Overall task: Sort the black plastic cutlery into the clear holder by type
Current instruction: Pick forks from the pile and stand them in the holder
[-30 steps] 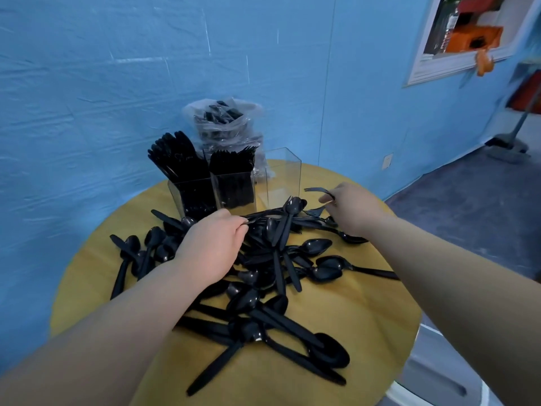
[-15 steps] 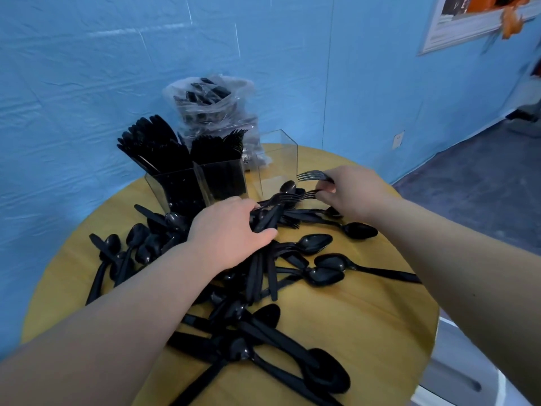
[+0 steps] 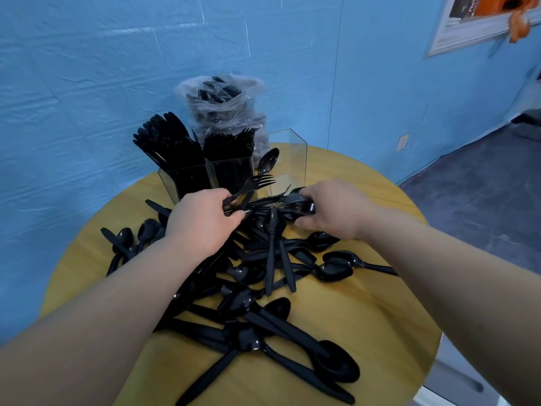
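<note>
Black glossy cutlery (image 3: 263, 291) lies heaped mid-frame on the round wooden surface (image 3: 366, 323). Left hand (image 3: 202, 224) grips a fork (image 3: 251, 186); right hand (image 3: 336, 209) clutches forks (image 3: 292, 200). Clear square-walled holder (image 3: 292, 159) stands at upper centre.

I see the holder (image 3: 288, 159) at the surface's (image 3: 366, 317) far edge, a bag (image 3: 225, 101) behind it, loose cutlery (image 3: 263, 288) heaped before it, nearer me.

Just one head cam here, wide-angle, looking forward and down from close above my round yellow table (image 3: 366, 323), blue wall (image 3: 87, 68) behind.
</note>
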